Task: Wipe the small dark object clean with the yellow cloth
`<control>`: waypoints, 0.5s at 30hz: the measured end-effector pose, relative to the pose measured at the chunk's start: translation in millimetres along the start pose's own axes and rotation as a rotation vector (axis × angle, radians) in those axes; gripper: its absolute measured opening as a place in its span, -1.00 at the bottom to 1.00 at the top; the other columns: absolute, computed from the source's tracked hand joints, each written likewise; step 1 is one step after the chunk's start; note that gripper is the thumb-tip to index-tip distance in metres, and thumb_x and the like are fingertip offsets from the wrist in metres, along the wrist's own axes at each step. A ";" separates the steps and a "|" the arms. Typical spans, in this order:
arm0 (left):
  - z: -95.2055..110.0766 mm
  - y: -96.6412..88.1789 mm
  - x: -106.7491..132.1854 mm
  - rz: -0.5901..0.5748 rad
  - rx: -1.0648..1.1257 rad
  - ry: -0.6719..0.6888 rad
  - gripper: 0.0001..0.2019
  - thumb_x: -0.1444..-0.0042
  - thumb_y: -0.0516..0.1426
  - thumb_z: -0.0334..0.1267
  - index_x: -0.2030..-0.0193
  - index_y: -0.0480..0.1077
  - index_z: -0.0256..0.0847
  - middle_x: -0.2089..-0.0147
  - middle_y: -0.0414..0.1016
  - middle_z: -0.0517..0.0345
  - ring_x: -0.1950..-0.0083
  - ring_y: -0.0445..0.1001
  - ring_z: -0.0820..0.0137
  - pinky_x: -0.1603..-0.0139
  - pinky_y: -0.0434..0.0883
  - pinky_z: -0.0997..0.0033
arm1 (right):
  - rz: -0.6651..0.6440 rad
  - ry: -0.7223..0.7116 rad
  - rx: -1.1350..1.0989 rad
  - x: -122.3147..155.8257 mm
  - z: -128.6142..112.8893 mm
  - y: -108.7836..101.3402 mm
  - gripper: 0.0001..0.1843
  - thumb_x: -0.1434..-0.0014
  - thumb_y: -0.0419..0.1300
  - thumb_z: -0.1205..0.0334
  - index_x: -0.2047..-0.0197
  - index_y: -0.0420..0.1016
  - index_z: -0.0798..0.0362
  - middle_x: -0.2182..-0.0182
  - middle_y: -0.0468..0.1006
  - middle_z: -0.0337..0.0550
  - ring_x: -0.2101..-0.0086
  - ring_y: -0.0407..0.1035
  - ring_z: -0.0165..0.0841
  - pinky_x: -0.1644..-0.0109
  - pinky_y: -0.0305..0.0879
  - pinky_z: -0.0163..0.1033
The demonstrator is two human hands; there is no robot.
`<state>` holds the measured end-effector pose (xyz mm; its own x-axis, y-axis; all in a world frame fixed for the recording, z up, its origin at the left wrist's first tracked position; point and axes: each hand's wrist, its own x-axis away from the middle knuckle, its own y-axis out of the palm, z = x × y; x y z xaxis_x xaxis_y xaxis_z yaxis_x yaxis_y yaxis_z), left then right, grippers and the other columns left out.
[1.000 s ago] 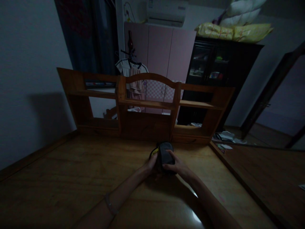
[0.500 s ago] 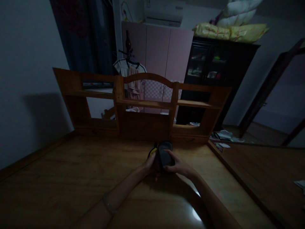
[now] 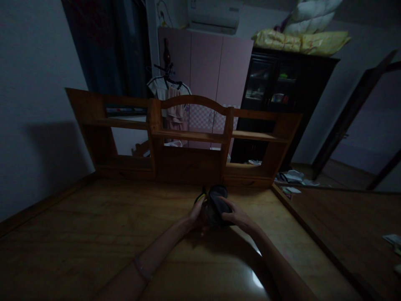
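A small dark grey case [image 3: 216, 195], with a rounded top edge, is between my two hands over the wooden tabletop [image 3: 131, 217]. My right hand [image 3: 237, 215] grips its right side, thumb and fingers closed on the grey flap-like part. My left hand [image 3: 196, 214] is closed around the left side, beside a dark piece with a yellow strip [image 3: 202, 197]. Whether that piece belongs to the case, I cannot tell. Between the hands a dark gap shows, with its inside too dim to make out. A thin band circles my left wrist.
A wooden shelf unit [image 3: 188, 134] with open compartments stands along the back of the tabletop. At left is a white wall [image 3: 40, 83]. Beyond the shelf stand a pink wardrobe [image 3: 203, 62], a dark cabinet [image 3: 291, 92] and hanging clothes [image 3: 171, 90]. A raised edge [image 3: 307, 225] borders the right side.
My right hand has moved slightly right, pulling the grey flap-like part away from the left side, so a dark gap shows wider. My left hand stays nearly in place.
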<state>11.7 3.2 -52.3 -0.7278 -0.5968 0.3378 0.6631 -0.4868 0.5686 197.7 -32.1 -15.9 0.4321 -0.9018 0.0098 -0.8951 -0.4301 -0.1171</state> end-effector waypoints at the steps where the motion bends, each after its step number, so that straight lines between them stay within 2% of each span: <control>1: -0.6 -0.4 -0.7 0.012 -0.027 0.008 -0.13 -0.16 -0.42 0.30 0.26 0.45 -0.43 0.53 0.51 -0.18 0.74 0.32 0.31 0.78 0.25 0.37 | 0.030 -0.011 0.027 -0.4 -0.2 0.9 -0.25 0.15 0.19 0.29 -0.19 0.28 0.02 0.15 0.53 -0.14 0.27 0.42 -0.26 0.27 0.38 -0.23; 4: -2.6 -2.1 -3.2 0.022 -0.088 0.031 -0.12 -0.14 -0.40 0.33 0.25 0.46 -0.40 0.50 0.52 -0.13 0.73 0.33 0.32 0.77 0.27 0.37 | 0.125 -0.071 0.150 -3.2 1.5 2.5 -0.35 0.13 0.16 0.30 -0.12 0.36 0.06 0.21 0.54 -0.15 0.28 0.40 -0.27 0.27 0.37 -0.24; 8: -1.1 1.8 -2.2 -0.001 -0.080 0.041 -0.11 -0.12 -0.38 0.37 0.26 0.47 -0.41 0.50 0.51 -0.12 0.71 0.35 0.33 0.76 0.26 0.39 | 0.181 -0.167 0.297 -6.9 5.1 2.7 -0.56 0.06 0.11 0.31 0.06 0.48 0.09 0.42 0.49 -0.25 0.46 0.31 -0.39 0.40 0.29 -0.34; 15: 5.9 19.3 12.0 0.011 -0.124 0.056 -0.10 -0.12 -0.37 0.37 0.13 0.45 -0.42 0.38 0.56 -0.21 0.73 0.33 0.37 0.79 0.18 0.46 | 0.210 -0.157 0.281 -9.9 9.5 2.7 -0.69 0.02 0.08 0.25 0.19 0.49 0.13 0.51 0.43 -0.30 0.55 0.26 -0.46 0.50 0.27 -0.39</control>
<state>14.7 -9.6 -32.9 -0.7120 -0.6353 0.2990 0.6898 -0.5534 0.4668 192.0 -23.9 -25.7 0.2740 -0.9421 -0.1933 -0.9103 -0.1892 -0.3682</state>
